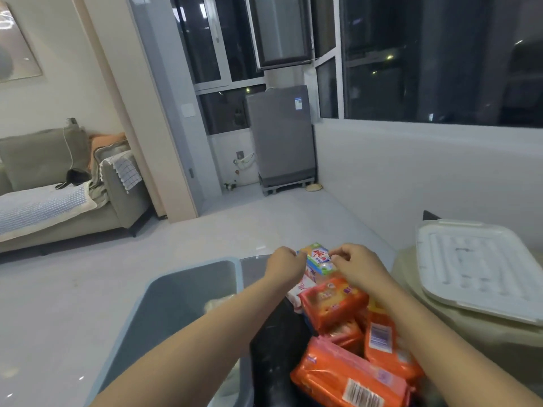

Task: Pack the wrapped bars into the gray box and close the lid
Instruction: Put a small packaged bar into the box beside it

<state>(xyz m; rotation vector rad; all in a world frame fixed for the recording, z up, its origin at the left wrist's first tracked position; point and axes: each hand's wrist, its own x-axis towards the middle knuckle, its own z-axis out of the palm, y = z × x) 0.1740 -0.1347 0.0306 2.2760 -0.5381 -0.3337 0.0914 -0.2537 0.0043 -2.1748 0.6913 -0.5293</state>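
Note:
My left hand (283, 264) and my right hand (357, 265) pinch a small blue, green and yellow wrapped bar (318, 258) from either side, above the far end of a pile. Beneath it lie a white-and-pink wrapped bar (302, 289) and several orange wrapped bars (332, 304), with one large orange pack (349, 377) nearest me. They rest on a dark surface (273, 348). The gray box (152, 282), with a light-blue rim, stands open to the left under my left forearm. Something pale (217, 302) shows inside it. Its white lid (476, 268) lies flat at the right.
The lid rests on a beige rounded surface (440, 324) by the white wall. Pale floor stretches ahead toward a gray appliance (282, 136) under dark windows. A sofa (58, 201) stands far left.

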